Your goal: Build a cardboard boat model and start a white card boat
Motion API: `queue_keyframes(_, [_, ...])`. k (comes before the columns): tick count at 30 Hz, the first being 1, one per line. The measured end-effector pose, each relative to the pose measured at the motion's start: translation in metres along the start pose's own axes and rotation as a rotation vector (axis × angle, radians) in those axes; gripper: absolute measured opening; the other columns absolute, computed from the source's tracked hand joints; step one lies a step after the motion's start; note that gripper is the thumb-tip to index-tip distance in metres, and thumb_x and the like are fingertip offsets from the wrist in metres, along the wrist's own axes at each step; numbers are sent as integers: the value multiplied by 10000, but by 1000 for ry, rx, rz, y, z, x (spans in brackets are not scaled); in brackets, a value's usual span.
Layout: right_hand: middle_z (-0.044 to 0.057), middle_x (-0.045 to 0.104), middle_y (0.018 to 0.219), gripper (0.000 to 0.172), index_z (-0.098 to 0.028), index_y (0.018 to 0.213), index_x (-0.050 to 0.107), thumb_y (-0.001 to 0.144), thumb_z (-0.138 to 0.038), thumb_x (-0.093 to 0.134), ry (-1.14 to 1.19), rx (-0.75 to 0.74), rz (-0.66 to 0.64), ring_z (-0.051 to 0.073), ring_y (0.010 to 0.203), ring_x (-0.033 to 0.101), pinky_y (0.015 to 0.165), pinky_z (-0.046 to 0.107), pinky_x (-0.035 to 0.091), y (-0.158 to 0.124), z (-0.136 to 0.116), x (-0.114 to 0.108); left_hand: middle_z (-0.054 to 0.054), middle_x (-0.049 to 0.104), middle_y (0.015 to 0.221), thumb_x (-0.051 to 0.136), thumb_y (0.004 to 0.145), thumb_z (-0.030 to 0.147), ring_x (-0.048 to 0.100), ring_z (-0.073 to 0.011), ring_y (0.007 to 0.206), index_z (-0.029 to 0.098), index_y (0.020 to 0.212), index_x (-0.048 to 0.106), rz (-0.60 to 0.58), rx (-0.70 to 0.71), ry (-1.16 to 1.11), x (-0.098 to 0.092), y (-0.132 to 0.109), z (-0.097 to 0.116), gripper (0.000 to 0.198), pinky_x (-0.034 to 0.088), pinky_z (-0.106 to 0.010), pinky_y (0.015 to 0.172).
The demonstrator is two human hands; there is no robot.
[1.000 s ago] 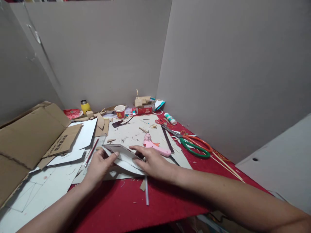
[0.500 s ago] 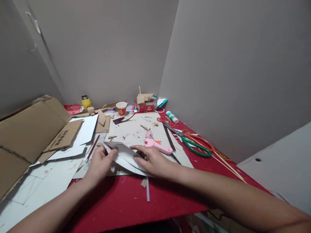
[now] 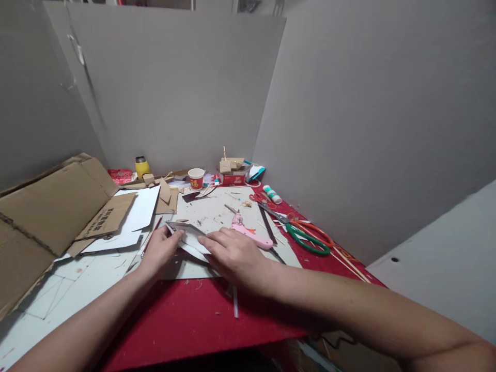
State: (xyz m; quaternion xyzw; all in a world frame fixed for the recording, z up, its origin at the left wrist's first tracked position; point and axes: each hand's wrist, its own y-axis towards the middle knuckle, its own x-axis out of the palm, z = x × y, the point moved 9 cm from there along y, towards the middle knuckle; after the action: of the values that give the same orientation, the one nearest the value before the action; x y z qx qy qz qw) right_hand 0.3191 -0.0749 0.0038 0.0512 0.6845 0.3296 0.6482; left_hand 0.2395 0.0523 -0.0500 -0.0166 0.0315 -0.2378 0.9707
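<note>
A folded piece of white card [image 3: 192,241] is held between my two hands above the near edge of the work board [image 3: 217,206]. My left hand [image 3: 159,249] pinches its left end, thumb on the inner face. Over the right end lies my right hand [image 3: 234,256], its fingers wrapped round the card and hiding that end. Just beyond the right hand rests a pink glue gun [image 3: 251,235]. A dark red pencil [image 3: 152,236] lies beside the left hand. Below the right hand a clear glue stick [image 3: 235,302] pokes out over the red cloth.
Large scissors [image 3: 308,235] with green and orange handles lie at the right, near a small glue bottle [image 3: 272,194]. A paper cup [image 3: 196,179] and a yellow bottle [image 3: 142,168] stand at the back. A cardboard box [image 3: 62,206] fills the left, beside white sheets [image 3: 143,209].
My right hand has slid left along the card and now covers more of its right end. The left hand keeps its pinch. The head view has tilted up slightly.
</note>
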Motion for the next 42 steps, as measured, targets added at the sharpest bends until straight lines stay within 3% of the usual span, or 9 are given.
queue_keyframes(6, [190,631,1115,367,-77,1274,482,927,-94,362,-105,148,-317,252,974,615,744,348,516,23,2,38,-18,617,684,632,683,389,560,-143,578,139,827,627,-35,16,-27,0,0,-4,289,468,-245,510])
queue_keyframes(11, [182,603,1159,465,-84,1362,391,903,-162,401,-128,227,-376,260,878,650,679,350,515,34,3,45,2,584,610,599,724,454,531,-133,538,143,759,626,-24,53,-40,-6,3,-5,314,421,-223,477])
queue_keyframes(15, [175,584,1141,463,-113,1296,464,839,-191,488,-95,278,-338,254,763,650,633,348,481,38,6,44,15,555,556,607,750,431,493,-117,491,141,695,614,-13,57,-55,-10,4,-5,295,373,-210,440])
queue_keyframes(21, [69,628,855,110,-157,872,626,831,-169,525,108,308,-177,177,726,591,662,270,418,42,15,38,19,573,613,514,878,428,556,-121,524,136,836,607,-65,-66,-139,-7,4,-12,310,470,-252,501])
queue_keyframes(27, [17,578,699,262,-164,752,553,915,-324,425,303,390,65,139,661,526,621,241,416,36,33,0,-50,635,939,516,911,382,618,-137,722,135,1071,582,-136,-222,-183,-12,19,-34,301,535,-304,629])
queue_keyframes(31, [4,590,690,315,-174,771,570,784,-488,576,804,685,261,132,585,523,522,230,414,14,78,-8,-71,625,1047,545,901,336,628,-170,838,142,1117,573,-210,-256,-155,-11,21,-40,292,545,-349,709])
queue_keyframes(33, [10,606,684,343,-171,813,584,733,-503,621,900,841,319,129,538,522,472,226,400,1,106,-3,-74,621,1065,556,896,314,628,-175,857,143,1124,572,-239,-254,-118,-9,20,-41,286,546,-356,722])
queue_keyframes(38, [19,604,663,254,-132,845,593,805,-382,605,828,1067,391,124,514,535,449,222,403,-29,181,3,-68,625,1041,562,894,297,629,-166,829,140,1117,572,-269,-212,-5,-4,17,-41,273,547,-341,701])
queue_keyframes(42, [49,632,944,226,-118,1020,600,901,-307,564,724,1221,409,150,760,617,654,293,522,-51,232,6,-27,627,866,554,896,318,602,-115,658,129,1029,584,-259,-117,69,-2,19,-34,233,518,-266,579])
